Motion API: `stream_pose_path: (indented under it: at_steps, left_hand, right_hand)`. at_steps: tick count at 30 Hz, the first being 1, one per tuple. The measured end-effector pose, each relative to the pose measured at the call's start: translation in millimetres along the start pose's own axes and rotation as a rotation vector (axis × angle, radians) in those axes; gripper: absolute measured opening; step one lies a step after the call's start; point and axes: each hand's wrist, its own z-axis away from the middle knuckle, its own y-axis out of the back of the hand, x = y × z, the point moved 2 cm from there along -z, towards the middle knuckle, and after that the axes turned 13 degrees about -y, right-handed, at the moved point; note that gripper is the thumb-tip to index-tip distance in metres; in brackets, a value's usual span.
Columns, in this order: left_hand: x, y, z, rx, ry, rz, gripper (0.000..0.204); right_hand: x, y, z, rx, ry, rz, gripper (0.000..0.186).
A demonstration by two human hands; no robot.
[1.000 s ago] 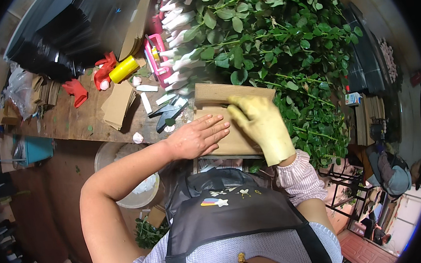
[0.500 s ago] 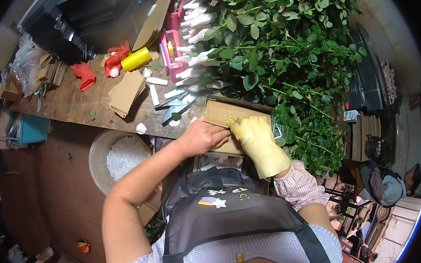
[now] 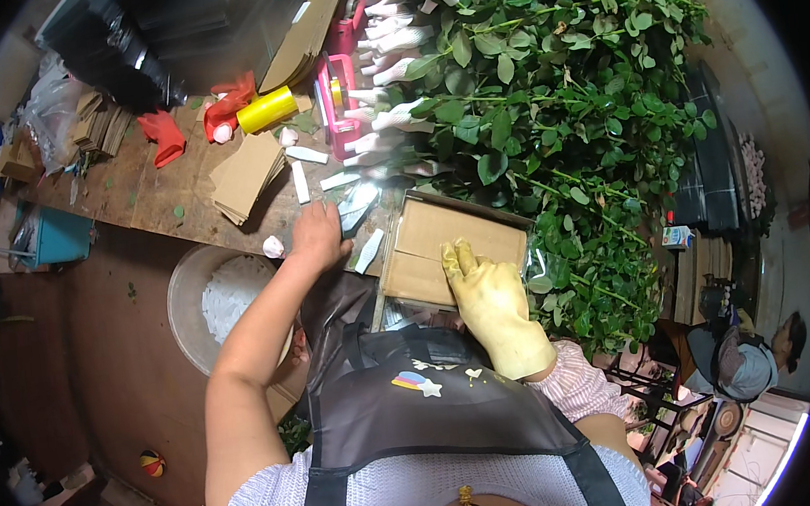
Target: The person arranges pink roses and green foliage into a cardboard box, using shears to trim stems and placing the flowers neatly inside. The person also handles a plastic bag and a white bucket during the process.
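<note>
My left hand (image 3: 320, 236) is bare and rests at the table's front edge, fingers bent over a shiny grey-blue bladed tool (image 3: 357, 205). The hand covers part of that tool, and whatever lies under the fingers is hidden. A yellow rubber glove covers my right hand (image 3: 486, 294). Two of its fingers stretch out and press on the brown cardboard (image 3: 428, 237) lining a shallow box (image 3: 508, 209), while the others curl in. A white tapered strip (image 3: 370, 252) lies between my left hand and the box.
Leafy green stems (image 3: 586, 134) with white-netted flower heads (image 3: 402, 39) are heaped behind and right of the box. Cardboard pieces (image 3: 247, 177), a yellow roll (image 3: 266, 111), red gloves (image 3: 164, 139) and pink baskets (image 3: 344, 106) lie on the table. A bucket (image 3: 181, 313) stands below left.
My left hand has left the box and moved left onto the grey-blue tool. My gloved right hand has shifted slightly down, its fingers now flatter on the cardboard, more of which shows.
</note>
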Motion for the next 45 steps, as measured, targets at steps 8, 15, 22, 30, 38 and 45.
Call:
stream_pose_path:
  at_steps: [8,15,22,30,38,45]
  left_hand:
    - [19.8,31.7,59.9,-0.179,0.195,1.407,0.062]
    - [17.4,75.2,61.8,-0.240,-0.143,0.821,0.063]
    - [28.0,98.8,42.4,-0.353,-0.176,0.513,0.044]
    - [11.8,73.0,54.8,-0.201,-0.227,0.697,0.044]
    - [15.4,61.0,88.2,0.231,-0.470,-0.486,0.020]
    - [40.3,73.2,92.5,0.349,-0.772,-0.447,0.018]
  right_hand:
    - [2.1,3.5,0.6,-0.029,-0.012,-0.064,0.072]
    - [3.5,9.7,-0.6,-0.076,0.016,-0.041,0.064]
    - [2.8,7.3,-2.3,-0.067,-0.001,-0.073,0.062]
    - [1.2,9.4,-2.1,-0.086,-0.028,-0.043,0.062]
    - [-3.8,11.3,-0.9,-0.067,-0.047,0.043,0.071]
    - [-5.2,4.0,-3.7,-0.016,-0.047,0.048,0.074]
